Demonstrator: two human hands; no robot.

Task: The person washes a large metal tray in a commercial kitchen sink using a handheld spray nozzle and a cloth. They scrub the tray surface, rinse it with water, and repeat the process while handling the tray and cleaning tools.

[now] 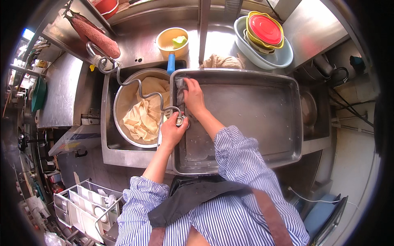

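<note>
A large rectangular metal tray (243, 110) rests across the sink (107, 155) in front of me, with a film of water and small specks on its bottom. My right hand (194, 97) presses a grey scrubbing pad or cloth (180, 89) against the tray's inner left side, near the far corner. At the tray's left rim, my left hand (172, 130) grips a metal spray head (183, 121) on a curly metal hose (140, 87). Whether water flows from it I cannot tell. Left of the tray, a round metal pot (118, 123) holds crumpled cream cloth (143, 120).
Behind the sink stand a yellow dipper (163, 46) with a blue handle and a pale blue basin (246, 46) with stacked colanders (250, 37) and a red lid (266, 29). A brown rag (222, 61) lies between them. A white rack (83, 212) stands low on the left.
</note>
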